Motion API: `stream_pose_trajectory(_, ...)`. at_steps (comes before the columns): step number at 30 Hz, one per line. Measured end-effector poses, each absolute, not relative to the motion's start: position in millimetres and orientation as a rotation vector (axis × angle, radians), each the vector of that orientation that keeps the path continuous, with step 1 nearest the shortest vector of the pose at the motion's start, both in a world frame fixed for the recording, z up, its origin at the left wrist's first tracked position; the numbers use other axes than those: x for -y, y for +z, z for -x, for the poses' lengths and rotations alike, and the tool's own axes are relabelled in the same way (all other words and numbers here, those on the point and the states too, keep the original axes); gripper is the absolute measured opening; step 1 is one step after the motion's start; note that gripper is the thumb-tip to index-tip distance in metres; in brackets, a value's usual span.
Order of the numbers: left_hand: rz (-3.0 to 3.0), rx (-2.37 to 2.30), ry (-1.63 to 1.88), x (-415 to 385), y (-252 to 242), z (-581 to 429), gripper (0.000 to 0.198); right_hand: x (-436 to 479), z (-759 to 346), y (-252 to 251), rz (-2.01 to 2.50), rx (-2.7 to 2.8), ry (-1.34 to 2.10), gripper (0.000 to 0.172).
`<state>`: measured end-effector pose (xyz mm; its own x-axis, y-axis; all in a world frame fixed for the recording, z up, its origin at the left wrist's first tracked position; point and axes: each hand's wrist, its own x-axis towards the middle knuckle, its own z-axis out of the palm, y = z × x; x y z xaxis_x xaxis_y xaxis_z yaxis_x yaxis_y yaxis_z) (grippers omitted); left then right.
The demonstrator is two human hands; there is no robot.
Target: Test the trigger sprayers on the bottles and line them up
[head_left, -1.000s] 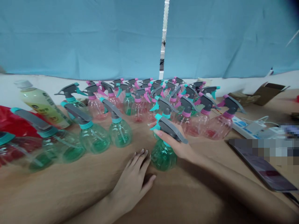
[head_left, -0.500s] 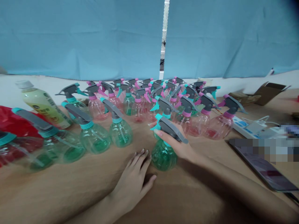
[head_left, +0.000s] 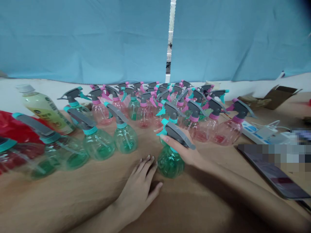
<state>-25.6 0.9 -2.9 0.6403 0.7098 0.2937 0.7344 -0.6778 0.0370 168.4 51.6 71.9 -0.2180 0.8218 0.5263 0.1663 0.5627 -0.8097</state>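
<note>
Upright on the wooden table stands a green spray bottle with a grey and teal trigger head. My right hand is wrapped round its neck, just under the head; some of the fingers are hidden behind it. Flat on the table, left of that bottle, lies my left hand, fingers outstretched and holding nothing. Its fingertips come close to the bottle's base; whether they touch it I cannot tell. Left of my hands, a row of clear green spray bottles with teal collars leads toward the left edge.
Many pink spray bottles, mixed with some green, crowd the back. At left are a labelled drink bottle and a red plastic bag. On the right lie a phone, a power strip and an open cardboard box.
</note>
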Motion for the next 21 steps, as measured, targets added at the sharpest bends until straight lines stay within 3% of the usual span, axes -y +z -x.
stream_pose_trajectory(10,2.773,1.220,-0.486,-0.9,-2.1,25.3,0.045,-53.0,-167.8,70.9,0.855,1.720,0.647,0.023)
stream_pose_trajectory(16,2.769,1.213,-0.472,-0.5,-2.4,25.6,0.046,-53.7,-168.8,74.6,0.772,1.769,0.722,0.014)
stream_pose_trajectory(21,2.774,1.218,-0.464,-0.8,-1.7,25.9,0.047,-53.1,-168.2,76.3,0.803,1.771,0.698,0.021)
